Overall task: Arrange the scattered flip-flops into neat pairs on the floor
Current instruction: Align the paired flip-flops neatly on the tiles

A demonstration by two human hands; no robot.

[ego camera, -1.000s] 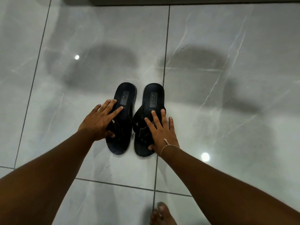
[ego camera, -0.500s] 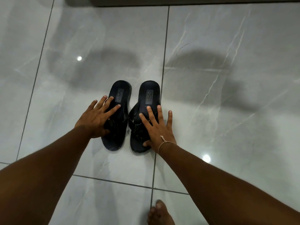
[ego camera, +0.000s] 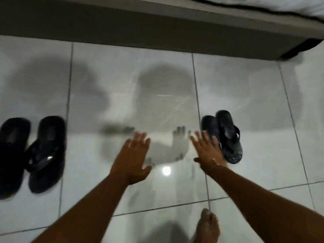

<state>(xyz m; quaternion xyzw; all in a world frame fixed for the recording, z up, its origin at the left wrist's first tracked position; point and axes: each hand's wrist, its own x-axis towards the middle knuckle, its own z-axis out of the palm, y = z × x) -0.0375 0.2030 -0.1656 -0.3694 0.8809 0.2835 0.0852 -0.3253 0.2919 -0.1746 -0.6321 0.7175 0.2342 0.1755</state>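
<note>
A pair of black flip-flops (ego camera: 43, 153) lies side by side on the tiled floor at the far left, blurred by motion. At the right, two black perforated clogs (ego camera: 228, 135) lie partly overlapping, one resting against the other. My left hand (ego camera: 133, 155) hovers over bare floor in the middle, fingers spread, holding nothing. My right hand (ego camera: 207, 149) is also spread and empty, its fingertips just left of the clogs, partly covering the nearer one.
A grey bed base (ego camera: 140, 23) runs along the top, with white bedding (ego camera: 263, 4) above and a dark leg (ego camera: 294, 50) at the right. My bare foot (ego camera: 207, 227) stands at the bottom. A ceiling light reflects on the glossy tiles (ego camera: 166, 171).
Both hands have let go of the flip-flops and moved right. The view has swung right, so the flip-flop pair now sits at the left and the clogs have come into sight.
</note>
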